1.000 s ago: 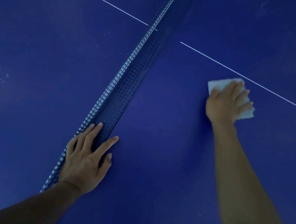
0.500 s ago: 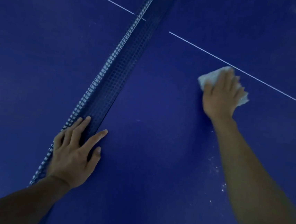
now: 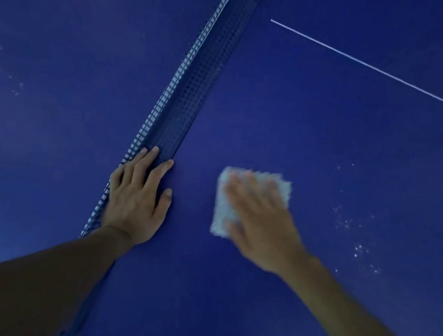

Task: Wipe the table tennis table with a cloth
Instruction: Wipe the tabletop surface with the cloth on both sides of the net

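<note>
The blue table tennis table (image 3: 341,119) fills the view. A white cloth (image 3: 223,208) lies flat on it just right of the net. My right hand (image 3: 261,220), blurred by motion, presses on the cloth with its fingers spread and straight. My left hand (image 3: 138,195) rests flat against the net (image 3: 196,78), its fingers over the mesh and its thumb on the table surface.
A white centre line (image 3: 373,68) crosses the right half of the table, continuing beyond the net at the top. White specks of dust (image 3: 357,235) dot the surface right of the cloth, and fainter specks (image 3: 14,85) lie on the left half.
My right hand has slid the cloth from near the white line back toward me and left, close to the net. My left hand stays on the net.
</note>
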